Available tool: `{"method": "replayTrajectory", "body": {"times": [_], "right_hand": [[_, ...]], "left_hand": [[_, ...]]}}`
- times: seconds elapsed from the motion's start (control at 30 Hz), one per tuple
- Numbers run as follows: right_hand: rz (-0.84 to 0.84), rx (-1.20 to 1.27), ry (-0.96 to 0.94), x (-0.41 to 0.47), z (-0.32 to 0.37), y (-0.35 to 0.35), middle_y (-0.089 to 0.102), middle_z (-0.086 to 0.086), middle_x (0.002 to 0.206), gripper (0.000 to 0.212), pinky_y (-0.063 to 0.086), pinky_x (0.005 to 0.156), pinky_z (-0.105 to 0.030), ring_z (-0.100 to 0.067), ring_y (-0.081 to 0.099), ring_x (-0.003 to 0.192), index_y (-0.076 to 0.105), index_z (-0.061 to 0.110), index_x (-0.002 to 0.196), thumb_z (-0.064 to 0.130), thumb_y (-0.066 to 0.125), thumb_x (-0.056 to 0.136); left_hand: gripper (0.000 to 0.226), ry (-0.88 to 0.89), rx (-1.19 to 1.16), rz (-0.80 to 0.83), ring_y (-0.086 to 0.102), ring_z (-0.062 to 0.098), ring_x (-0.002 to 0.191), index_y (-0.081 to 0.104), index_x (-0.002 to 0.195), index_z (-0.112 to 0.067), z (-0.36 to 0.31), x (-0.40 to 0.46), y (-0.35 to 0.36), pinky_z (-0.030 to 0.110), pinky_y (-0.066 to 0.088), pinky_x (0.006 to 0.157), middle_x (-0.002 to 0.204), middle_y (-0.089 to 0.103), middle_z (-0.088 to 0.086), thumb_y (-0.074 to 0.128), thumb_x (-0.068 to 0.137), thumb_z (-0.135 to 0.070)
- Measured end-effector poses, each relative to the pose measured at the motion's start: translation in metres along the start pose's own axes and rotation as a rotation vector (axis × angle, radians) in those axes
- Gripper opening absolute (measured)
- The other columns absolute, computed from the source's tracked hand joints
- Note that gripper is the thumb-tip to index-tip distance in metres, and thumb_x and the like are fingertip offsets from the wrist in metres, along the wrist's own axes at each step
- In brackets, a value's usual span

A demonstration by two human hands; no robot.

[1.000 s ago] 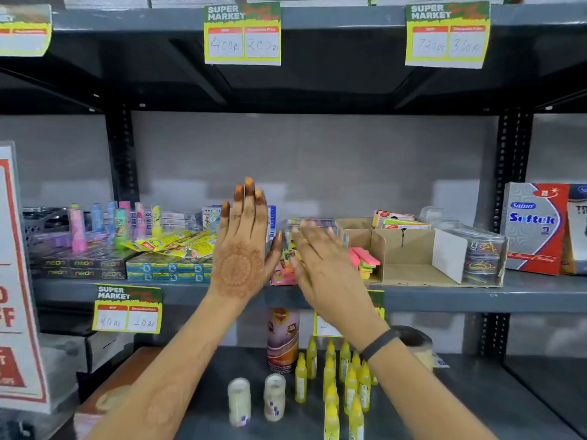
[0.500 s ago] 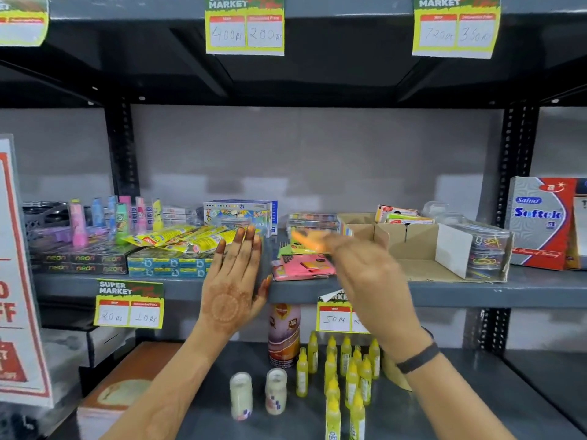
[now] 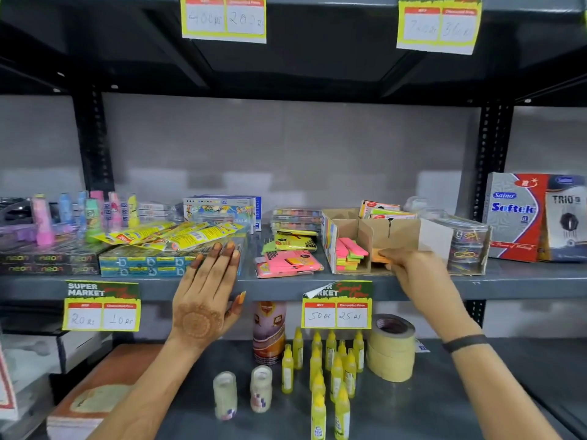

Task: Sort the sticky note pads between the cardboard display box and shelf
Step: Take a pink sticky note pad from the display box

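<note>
A cardboard display box with several compartments stands on the grey middle shelf. Its left compartment holds a stack of pink and green sticky note pads. My right hand reaches into the middle compartment, fingers closed on an orange sticky note pad. Left of the box, packaged pink pads and yellow pads lie on the shelf. My left hand rests flat at the shelf edge, fingers apart, holding nothing.
Blue boxes with yellow packets on top lie under my left fingertips. Clear packs of rubber bands and a Softek box stand to the right. Below are yellow glue bottles, tape rolls and a can.
My right hand has moved right from in front of the loose pads into the box's middle compartment, carrying the orange pad. My left hand has dropped to the shelf edge.
</note>
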State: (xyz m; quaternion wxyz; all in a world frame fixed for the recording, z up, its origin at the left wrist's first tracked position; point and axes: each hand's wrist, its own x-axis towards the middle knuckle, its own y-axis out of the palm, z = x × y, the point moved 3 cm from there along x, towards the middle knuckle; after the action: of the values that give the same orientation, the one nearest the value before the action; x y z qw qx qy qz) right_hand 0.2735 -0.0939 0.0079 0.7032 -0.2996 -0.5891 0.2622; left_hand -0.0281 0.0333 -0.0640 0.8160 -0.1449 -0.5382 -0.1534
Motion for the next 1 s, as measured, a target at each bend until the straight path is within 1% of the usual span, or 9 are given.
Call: {"method": "replayTrajectory", "body": {"times": [0.07, 0.13, 0.23, 0.33, 0.47, 0.6, 0.73, 0.87, 1.0], "right_hand": [[0.116, 0.040, 0.009, 0.003, 0.000, -0.003, 0.068, -0.017, 0.111, 0.027, 0.049, 0.089, -0.040, -0.035, 0.059, 0.101, 0.064, 0.014, 0.116, 0.008, 0.054, 0.092], [0.148, 0.060, 0.046, 0.004, 0.004, -0.012, 0.068, -0.019, 0.110, 0.026, 0.049, 0.086, -0.039, -0.035, 0.059, 0.099, 0.064, 0.008, 0.115, 0.007, 0.051, 0.092], [-0.178, 0.144, 0.008, -0.007, 0.033, -0.036, 0.072, -0.021, 0.089, 0.022, 0.054, 0.065, -0.036, -0.035, 0.063, 0.072, 0.066, 0.004, 0.104, -0.002, 0.053, 0.086], [-0.348, 0.375, -0.206, -0.021, 0.092, -0.046, 0.073, -0.012, 0.099, 0.032, 0.053, 0.076, -0.030, -0.027, 0.067, 0.080, 0.066, 0.008, 0.108, -0.006, 0.061, 0.081], [-0.061, 0.310, -0.420, -0.013, 0.136, 0.001, 0.062, -0.014, 0.125, 0.033, 0.040, 0.100, -0.031, -0.027, 0.056, 0.114, 0.056, 0.006, 0.123, 0.008, 0.052, 0.090], [-0.011, 0.159, -0.471, -0.013, 0.137, 0.030, 0.070, -0.014, 0.108, 0.034, 0.053, 0.088, -0.044, -0.033, 0.064, 0.097, 0.063, 0.005, 0.112, 0.008, 0.067, 0.079], [-0.146, 0.163, -0.480, -0.021, 0.132, 0.025, 0.074, -0.009, 0.091, 0.043, 0.059, 0.068, -0.039, -0.029, 0.069, 0.083, 0.070, 0.007, 0.098, -0.006, 0.077, 0.058], [-0.316, 0.211, -0.506, -0.030, 0.126, 0.004, 0.074, -0.012, 0.099, 0.032, 0.056, 0.082, -0.039, -0.027, 0.068, 0.094, 0.069, 0.004, 0.100, 0.006, 0.045, 0.080], [-0.676, 0.319, -0.402, -0.038, 0.099, -0.034, 0.071, -0.017, 0.105, 0.030, 0.052, 0.089, -0.041, -0.027, 0.065, 0.100, 0.068, -0.003, 0.103, 0.010, 0.041, 0.097]], "left_hand": [[0.052, 0.014, -0.007, -0.021, 0.044, 0.031, 0.133, 0.046, 0.138, 0.000, 0.000, -0.002, 0.000, 0.046, 0.036, 0.108, 0.143, 0.047, 0.017, 0.034, 0.100, -0.034], [0.052, 0.014, -0.010, -0.034, 0.043, 0.031, 0.133, 0.046, 0.138, 0.000, 0.000, -0.005, 0.000, 0.045, 0.036, 0.108, 0.142, 0.048, 0.017, 0.034, 0.100, -0.032], [0.051, 0.012, -0.018, -0.052, 0.042, 0.031, 0.134, 0.046, 0.138, 0.000, 0.000, -0.007, 0.000, 0.043, 0.034, 0.109, 0.141, 0.048, 0.017, 0.034, 0.099, -0.031], [0.051, 0.006, -0.032, -0.074, 0.044, 0.030, 0.133, 0.046, 0.138, -0.001, 0.000, -0.007, 0.000, 0.042, 0.034, 0.110, 0.140, 0.049, 0.016, 0.033, 0.099, -0.030], [0.051, 0.009, -0.021, -0.074, 0.043, 0.030, 0.133, 0.046, 0.139, -0.002, 0.001, -0.007, 0.000, 0.042, 0.034, 0.110, 0.140, 0.049, 0.016, 0.035, 0.098, -0.031], [0.050, 0.007, -0.019, -0.058, 0.043, 0.029, 0.133, 0.045, 0.139, -0.002, 0.000, -0.007, -0.001, 0.042, 0.033, 0.111, 0.140, 0.050, 0.016, 0.034, 0.099, -0.031], [0.050, -0.010, -0.023, -0.052, 0.045, 0.030, 0.130, 0.046, 0.138, -0.003, 0.000, -0.007, -0.001, 0.041, 0.032, 0.111, 0.138, 0.052, 0.017, 0.033, 0.099, -0.032], [0.051, -0.008, -0.027, -0.065, 0.045, 0.030, 0.130, 0.047, 0.137, -0.002, 0.000, -0.007, 0.000, 0.041, 0.031, 0.112, 0.138, 0.052, 0.017, 0.033, 0.099, -0.032], [0.051, -0.010, -0.038, -0.080, 0.045, 0.030, 0.130, 0.047, 0.136, -0.001, -0.002, -0.006, -0.001, 0.041, 0.031, 0.111, 0.138, 0.050, 0.016, 0.032, 0.099, -0.033]]}}
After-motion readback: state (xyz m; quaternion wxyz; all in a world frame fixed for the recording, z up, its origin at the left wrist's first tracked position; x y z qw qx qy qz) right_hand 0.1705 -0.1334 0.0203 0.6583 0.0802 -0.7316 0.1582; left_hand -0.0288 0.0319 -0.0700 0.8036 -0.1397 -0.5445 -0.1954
